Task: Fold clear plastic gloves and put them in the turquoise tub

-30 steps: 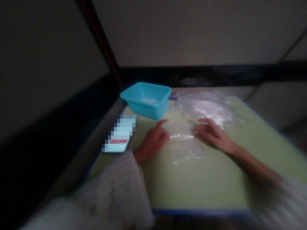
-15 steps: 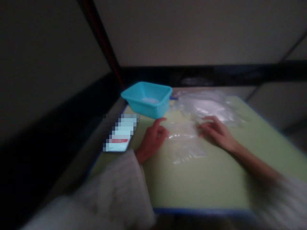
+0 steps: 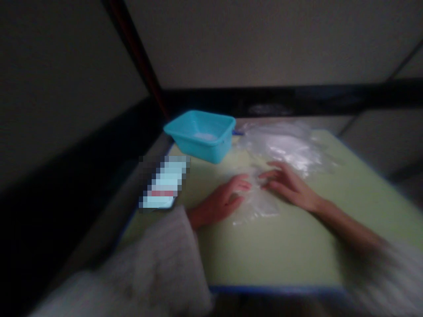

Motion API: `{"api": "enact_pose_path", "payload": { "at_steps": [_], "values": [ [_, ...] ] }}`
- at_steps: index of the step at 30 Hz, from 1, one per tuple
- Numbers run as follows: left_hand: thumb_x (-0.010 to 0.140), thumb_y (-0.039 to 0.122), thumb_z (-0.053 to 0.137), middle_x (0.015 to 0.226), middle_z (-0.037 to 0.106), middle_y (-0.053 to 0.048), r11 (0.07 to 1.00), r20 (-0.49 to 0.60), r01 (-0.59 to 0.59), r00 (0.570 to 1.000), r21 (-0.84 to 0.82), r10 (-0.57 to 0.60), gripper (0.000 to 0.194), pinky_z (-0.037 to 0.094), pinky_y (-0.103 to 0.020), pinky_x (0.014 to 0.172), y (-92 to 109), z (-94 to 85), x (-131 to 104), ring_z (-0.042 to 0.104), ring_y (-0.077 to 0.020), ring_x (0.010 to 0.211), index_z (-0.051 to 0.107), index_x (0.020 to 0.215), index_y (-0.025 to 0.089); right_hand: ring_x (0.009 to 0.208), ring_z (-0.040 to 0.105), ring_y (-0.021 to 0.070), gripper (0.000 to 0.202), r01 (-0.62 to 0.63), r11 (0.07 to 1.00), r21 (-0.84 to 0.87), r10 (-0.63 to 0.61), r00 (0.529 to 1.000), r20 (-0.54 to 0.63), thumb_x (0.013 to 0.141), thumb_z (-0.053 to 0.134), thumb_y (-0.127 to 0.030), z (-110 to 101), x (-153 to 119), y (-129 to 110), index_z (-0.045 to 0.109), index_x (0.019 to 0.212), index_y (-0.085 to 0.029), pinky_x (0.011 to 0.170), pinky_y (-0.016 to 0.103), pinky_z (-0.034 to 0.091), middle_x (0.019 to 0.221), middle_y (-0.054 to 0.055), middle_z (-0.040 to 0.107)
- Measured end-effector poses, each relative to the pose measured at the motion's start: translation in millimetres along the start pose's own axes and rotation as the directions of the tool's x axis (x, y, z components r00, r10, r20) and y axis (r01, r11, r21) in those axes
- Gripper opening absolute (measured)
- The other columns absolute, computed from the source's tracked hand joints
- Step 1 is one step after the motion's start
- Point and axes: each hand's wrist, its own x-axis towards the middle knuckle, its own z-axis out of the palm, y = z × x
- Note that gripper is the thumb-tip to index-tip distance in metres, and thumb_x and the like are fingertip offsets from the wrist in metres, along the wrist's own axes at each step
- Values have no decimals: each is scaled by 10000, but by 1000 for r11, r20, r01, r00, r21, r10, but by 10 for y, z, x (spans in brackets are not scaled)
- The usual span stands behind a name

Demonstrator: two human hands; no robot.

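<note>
A clear plastic bag [image 3: 257, 208] lies flat on the table between my hands, its near edge shiny and slightly wrinkled. My left hand [image 3: 224, 200] rests over the bag's left side, thumb apart from the curved fingers. On the right, my right hand [image 3: 291, 185] reaches over the bag's far right part with its fingers extended and apart. Neither hand grips the bag. The blur hides whether the fingertips touch it, and the hands cover part of its upper half.
A heap of clear plastic bags [image 3: 284, 143] lies at the back of the green table [image 3: 274, 259]. A turquoise basin [image 3: 201, 145] with something whitish inside stands back left. A pixelated, bright phone-like object [image 3: 167, 182] lies at the left edge. Walls rise behind and left.
My left hand has moved right over the bag and its fingers have unbent from a loose curl. My right hand has shifted slightly left, bringing the hands closer together.
</note>
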Motion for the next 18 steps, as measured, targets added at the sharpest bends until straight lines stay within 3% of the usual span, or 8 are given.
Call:
{"api": "enact_pose_path", "payload": {
  "at_steps": [5,10,18],
  "values": [
    [883,181,478,1329,507,-141,999,77,-18,997,-47,21,453,372,-387,1049,30,-14,1,503,-210,1223,336,1312,181,1026,612,212,527,25,1000,-1,-24,995,94,925,478,-328,87,15,-53,197,1368,-284,902,437,494,1272,123,515],
    [886,174,479,1399,436,-146,991,178,-22,983,-132,46,528,396,-380,1029,29,-2,-5,462,-217,1270,272,1371,191,1025,612,214,543,45,997,-63,-37,991,129,937,461,-312,102,19,-63,168,1393,-285,904,440,494,1290,129,497],
    [889,246,479,1084,640,-104,990,-47,140,989,-23,-141,506,495,-343,836,-26,-88,26,644,-196,950,293,1357,190,1002,623,216,542,19,995,-94,-10,995,98,928,468,-335,91,16,-34,189,1389,-281,885,427,504,1226,119,535]
  ]
}}
